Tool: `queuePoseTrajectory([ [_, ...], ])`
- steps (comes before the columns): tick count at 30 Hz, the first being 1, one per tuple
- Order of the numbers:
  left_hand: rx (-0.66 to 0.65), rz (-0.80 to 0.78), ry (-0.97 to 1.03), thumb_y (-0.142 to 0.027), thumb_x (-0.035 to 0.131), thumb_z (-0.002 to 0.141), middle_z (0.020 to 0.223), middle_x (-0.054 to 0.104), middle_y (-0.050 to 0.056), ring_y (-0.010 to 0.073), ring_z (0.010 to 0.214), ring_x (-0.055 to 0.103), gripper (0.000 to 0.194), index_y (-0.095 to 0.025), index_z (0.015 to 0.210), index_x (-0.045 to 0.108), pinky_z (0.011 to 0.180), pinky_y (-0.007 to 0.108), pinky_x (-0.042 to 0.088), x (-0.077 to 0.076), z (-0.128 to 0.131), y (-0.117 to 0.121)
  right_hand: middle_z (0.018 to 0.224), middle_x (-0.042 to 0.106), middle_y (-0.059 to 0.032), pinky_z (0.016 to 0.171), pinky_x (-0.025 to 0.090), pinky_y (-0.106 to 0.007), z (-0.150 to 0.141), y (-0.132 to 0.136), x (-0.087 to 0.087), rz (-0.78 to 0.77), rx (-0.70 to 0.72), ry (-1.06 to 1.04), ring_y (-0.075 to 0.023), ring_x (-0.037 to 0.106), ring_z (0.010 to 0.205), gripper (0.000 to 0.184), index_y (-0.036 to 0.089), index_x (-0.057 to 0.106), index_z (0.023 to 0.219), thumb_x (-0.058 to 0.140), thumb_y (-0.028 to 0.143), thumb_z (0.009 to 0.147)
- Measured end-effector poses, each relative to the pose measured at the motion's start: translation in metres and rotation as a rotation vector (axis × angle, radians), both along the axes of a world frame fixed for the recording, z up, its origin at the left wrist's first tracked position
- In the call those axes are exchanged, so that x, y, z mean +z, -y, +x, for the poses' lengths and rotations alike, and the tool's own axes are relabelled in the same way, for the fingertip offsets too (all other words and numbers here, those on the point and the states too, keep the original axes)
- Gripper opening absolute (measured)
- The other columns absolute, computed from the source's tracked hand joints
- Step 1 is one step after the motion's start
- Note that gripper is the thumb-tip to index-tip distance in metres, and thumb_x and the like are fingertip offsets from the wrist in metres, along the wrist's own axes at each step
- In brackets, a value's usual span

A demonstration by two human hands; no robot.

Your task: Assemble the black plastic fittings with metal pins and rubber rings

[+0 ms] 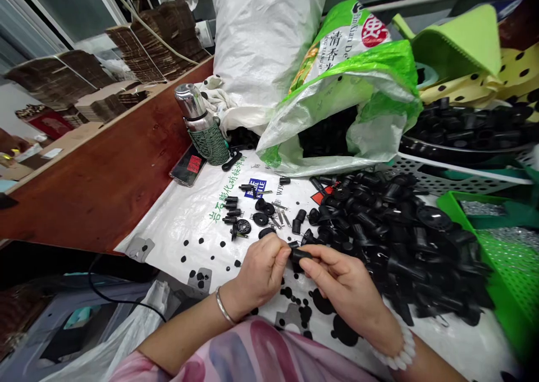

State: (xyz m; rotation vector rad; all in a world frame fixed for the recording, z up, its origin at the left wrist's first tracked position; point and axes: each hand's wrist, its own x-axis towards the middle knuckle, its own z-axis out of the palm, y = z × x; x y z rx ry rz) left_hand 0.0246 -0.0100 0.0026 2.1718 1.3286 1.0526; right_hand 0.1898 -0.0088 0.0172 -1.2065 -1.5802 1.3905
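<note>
My right hand [347, 283] pinches a small black plastic cylinder [300, 254] between thumb and fingers. My left hand [263, 269] is curled closed against the cylinder's other end; anything more inside its fingers is hidden. Just beyond the hands lie small black wheel-like discs [260, 219], several short black plugs [231, 203] and thin metal strips [286, 218]. To the right of my hands spreads a large heap of black plastic parts [391, 230].
A white printed sack [168, 219] covers the work surface. At the back stand a steel flask [196, 109], a phone [188, 166] and an open green-and-white bag [379, 90] of black parts. A green basket [511, 275] with small metal pieces borders the right; a wooden board [105, 151] edges the left.
</note>
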Motion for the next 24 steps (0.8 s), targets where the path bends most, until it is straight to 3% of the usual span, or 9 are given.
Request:
queuePoseTrajectory([
  [7,-0.002,-0.169,0.234,-0.023,0.036,0.092,0.074,0.055,0.004,0.0129,0.068,0.051,0.023,-0.015,0.090,0.057,0.063,0.026,0.040,0.007,-0.006,0.001,0.060,0.052,0.0022,0.042,0.040,-0.018,0.003,-0.003,0.000,-0.139,0.058,-0.112,-0.0073,0.047,0.047,0.031,0.016,0.059,0.104,0.056,0.035,0.080],
  [10,0.043,-0.187,0.297,-0.025,0.039,0.091,0.077,0.057,0.004,0.0130,0.070,0.053,0.021,-0.016,0.092,0.058,0.065,0.026,0.041,0.007,-0.010,0.001,0.060,0.051,0.0026,0.044,0.042,-0.020,0.004,-0.001,-0.004,-0.074,0.013,-0.078,-0.0084,0.049,0.048,0.031,0.016,0.059,0.104,0.057,0.034,0.080],
  [12,0.060,-0.184,0.311,-0.025,0.043,0.089,0.076,0.057,0.004,0.0130,0.070,0.054,0.018,-0.016,0.091,0.058,0.065,0.026,0.042,0.007,-0.011,0.000,0.058,0.050,0.0031,0.047,0.045,-0.021,0.006,0.000,-0.007,0.060,-0.026,-0.010,-0.0095,0.050,0.050,0.029,0.017,0.058,0.105,0.057,0.032,0.080],
  [16,0.070,-0.121,0.307,-0.021,0.050,0.085,0.079,0.058,0.004,0.0139,0.074,0.054,0.011,-0.016,0.089,0.058,0.068,0.026,0.043,0.008,-0.010,0.001,0.060,0.053,0.0029,0.055,0.047,-0.023,0.006,0.001,-0.012,0.299,-0.091,0.086,-0.0104,0.053,0.054,0.025,0.018,0.057,0.105,0.056,0.028,0.081],
  [21,-0.021,0.031,0.311,-0.011,0.051,0.082,0.082,0.059,0.005,0.0146,0.078,0.055,0.015,-0.016,0.096,0.056,0.069,0.028,0.045,0.015,-0.008,0.005,0.060,0.054,0.0030,0.055,0.048,-0.024,0.003,0.000,-0.016,0.371,-0.087,0.103,-0.0109,0.055,0.054,0.024,0.019,0.056,0.105,0.056,0.025,0.082],
  [24,-0.103,0.148,0.282,-0.003,0.049,0.080,0.085,0.061,0.006,0.0152,0.080,0.055,0.024,-0.016,0.099,0.056,0.071,0.029,0.045,0.018,-0.010,0.007,0.062,0.057,0.0025,0.056,0.049,-0.024,0.005,-0.002,-0.014,0.333,-0.143,0.028,-0.0113,0.057,0.055,0.024,0.020,0.056,0.104,0.058,0.024,0.080],
])
